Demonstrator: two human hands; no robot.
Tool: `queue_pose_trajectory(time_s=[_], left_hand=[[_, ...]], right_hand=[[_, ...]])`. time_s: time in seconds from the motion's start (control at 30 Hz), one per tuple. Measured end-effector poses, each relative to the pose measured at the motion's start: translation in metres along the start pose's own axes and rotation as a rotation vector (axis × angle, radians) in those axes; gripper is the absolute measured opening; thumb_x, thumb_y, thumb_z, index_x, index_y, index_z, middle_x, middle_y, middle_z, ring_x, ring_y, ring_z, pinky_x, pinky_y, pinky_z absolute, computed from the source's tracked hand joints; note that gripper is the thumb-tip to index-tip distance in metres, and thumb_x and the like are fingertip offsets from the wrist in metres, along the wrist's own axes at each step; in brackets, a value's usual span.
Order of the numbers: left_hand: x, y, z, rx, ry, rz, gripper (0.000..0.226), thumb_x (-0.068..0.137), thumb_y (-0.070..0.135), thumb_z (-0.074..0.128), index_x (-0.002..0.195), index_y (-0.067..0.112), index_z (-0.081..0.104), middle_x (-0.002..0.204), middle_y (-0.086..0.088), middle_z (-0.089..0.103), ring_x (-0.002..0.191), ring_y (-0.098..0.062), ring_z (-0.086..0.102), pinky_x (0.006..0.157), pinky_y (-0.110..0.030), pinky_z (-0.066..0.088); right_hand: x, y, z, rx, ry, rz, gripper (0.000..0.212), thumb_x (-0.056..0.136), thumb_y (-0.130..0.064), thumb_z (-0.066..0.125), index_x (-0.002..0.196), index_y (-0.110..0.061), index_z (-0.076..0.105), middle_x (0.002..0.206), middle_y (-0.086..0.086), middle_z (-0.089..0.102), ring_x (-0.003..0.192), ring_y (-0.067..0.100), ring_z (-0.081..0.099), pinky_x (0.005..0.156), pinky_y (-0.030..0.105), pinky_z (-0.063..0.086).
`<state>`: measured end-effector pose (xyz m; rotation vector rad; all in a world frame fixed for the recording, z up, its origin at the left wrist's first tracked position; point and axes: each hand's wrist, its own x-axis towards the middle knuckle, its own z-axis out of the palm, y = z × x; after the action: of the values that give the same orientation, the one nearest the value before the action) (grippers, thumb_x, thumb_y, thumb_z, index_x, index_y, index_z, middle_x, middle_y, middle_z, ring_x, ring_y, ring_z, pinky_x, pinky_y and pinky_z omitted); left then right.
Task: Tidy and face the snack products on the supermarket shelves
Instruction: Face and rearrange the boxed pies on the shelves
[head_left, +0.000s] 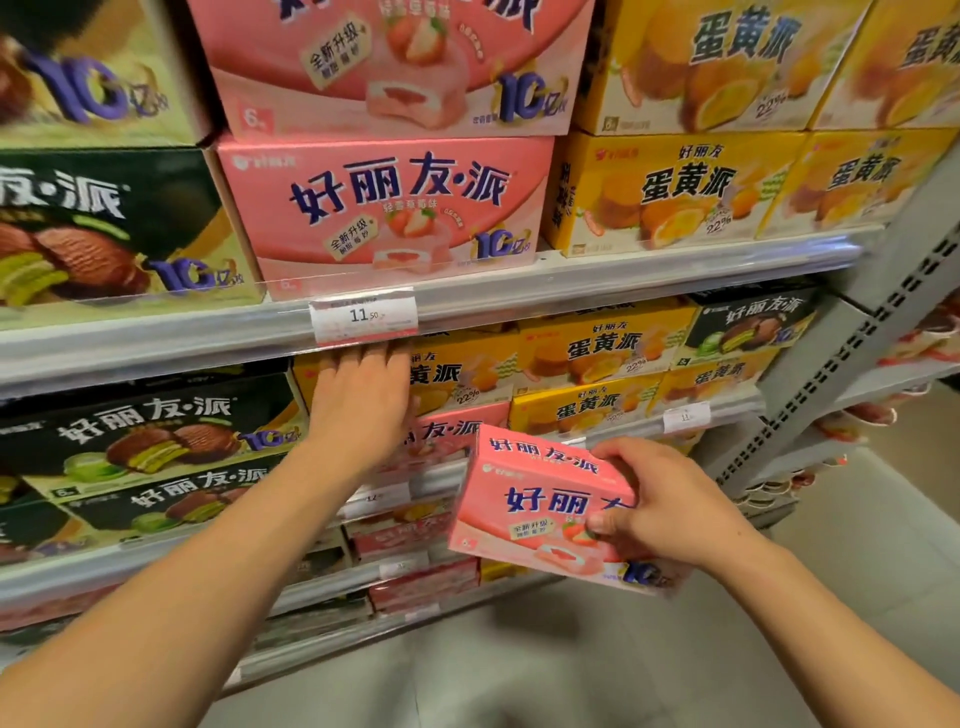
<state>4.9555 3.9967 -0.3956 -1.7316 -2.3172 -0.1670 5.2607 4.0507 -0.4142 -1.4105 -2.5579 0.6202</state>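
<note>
My right hand (660, 506) grips a small pink strawberry pie box (524, 499), held in front of the shelves with its face tilted toward me. My left hand (363, 400) reaches into the second shelf, fingers straight, lying against a yellow egg-yolk pie box (457, 374) just under the shelf rail. Its fingertips are hidden behind the price tag (363, 316). Below that hand sits another pink pie box (447, 436) on the same shelf.
The upper shelf carries large green-and-dark (104, 228), pink (384, 208) and yellow (670, 187) pie boxes. Dark chocolate pie boxes (145, 431) fill the left of the second shelf. A grey perforated upright (852, 364) ends the shelving at right. Grey floor (519, 665) lies below.
</note>
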Motion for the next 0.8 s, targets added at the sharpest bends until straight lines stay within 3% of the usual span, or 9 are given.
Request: queue_pose_trajectory(time_s=[0.17, 0.3, 0.37, 0.6, 0.67, 0.8], left_hand=[[0.009, 0.004, 0.004, -0.038, 0.01, -0.077, 0.04, 0.086, 0.026, 0.067, 0.12, 0.016, 0.048, 0.102, -0.015, 0.067, 0.094, -0.039, 0.063, 0.083, -0.048, 0.045], [0.015, 0.002, 0.003, -0.063, -0.046, -0.107, 0.044, 0.091, 0.035, 0.061, 0.126, 0.015, 0.044, 0.103, -0.013, 0.067, 0.092, -0.037, 0.063, 0.078, -0.045, 0.048], [0.017, 0.002, 0.0, -0.057, -0.077, -0.096, 0.047, 0.092, 0.038, 0.06, 0.127, 0.013, 0.041, 0.104, -0.011, 0.066, 0.091, -0.035, 0.064, 0.075, -0.044, 0.052], [0.019, 0.012, -0.018, 0.078, -0.182, -0.113, 0.037, 0.085, 0.042, 0.069, 0.103, 0.015, 0.052, 0.1, -0.008, 0.064, 0.087, -0.028, 0.059, 0.069, -0.04, 0.052], [0.011, 0.018, -0.02, 0.083, -0.16, -0.137, 0.041, 0.085, 0.04, 0.07, 0.109, 0.012, 0.051, 0.104, -0.012, 0.06, 0.091, -0.031, 0.056, 0.071, -0.042, 0.048], [-0.013, 0.029, -0.022, 0.087, -0.042, -0.072, 0.074, 0.072, 0.031, 0.082, 0.129, 0.002, 0.045, 0.117, -0.023, 0.047, 0.098, -0.042, 0.046, 0.08, -0.049, 0.041]], right_hand=[[0.005, 0.023, 0.003, 0.013, -0.038, -0.011, 0.072, 0.057, -0.054, 0.081, 0.122, -0.041, 0.051, 0.109, -0.02, 0.055, 0.104, 0.011, 0.053, 0.094, 0.037, 0.045], [0.011, 0.042, 0.005, 0.043, -0.054, -0.014, 0.075, 0.054, -0.056, 0.082, 0.12, -0.043, 0.048, 0.099, -0.026, 0.049, 0.1, 0.008, 0.051, 0.091, 0.035, 0.045], [0.014, 0.05, 0.005, 0.059, -0.061, -0.027, 0.081, 0.053, -0.057, 0.081, 0.125, -0.041, 0.046, 0.103, -0.025, 0.05, 0.102, 0.008, 0.05, 0.092, 0.034, 0.044], [0.027, 0.064, 0.005, 0.102, -0.093, -0.053, 0.087, 0.059, -0.053, 0.083, 0.134, -0.037, 0.042, 0.121, -0.018, 0.052, 0.11, 0.007, 0.045, 0.099, 0.037, 0.042], [0.031, 0.065, 0.005, 0.122, -0.106, -0.066, 0.09, 0.059, -0.051, 0.084, 0.137, -0.034, 0.041, 0.126, -0.015, 0.052, 0.114, 0.009, 0.046, 0.101, 0.04, 0.042], [0.037, 0.069, 0.0, 0.128, -0.122, -0.104, 0.095, 0.06, -0.05, 0.085, 0.141, -0.032, 0.039, 0.13, -0.013, 0.05, 0.119, 0.012, 0.046, 0.104, 0.042, 0.04]])
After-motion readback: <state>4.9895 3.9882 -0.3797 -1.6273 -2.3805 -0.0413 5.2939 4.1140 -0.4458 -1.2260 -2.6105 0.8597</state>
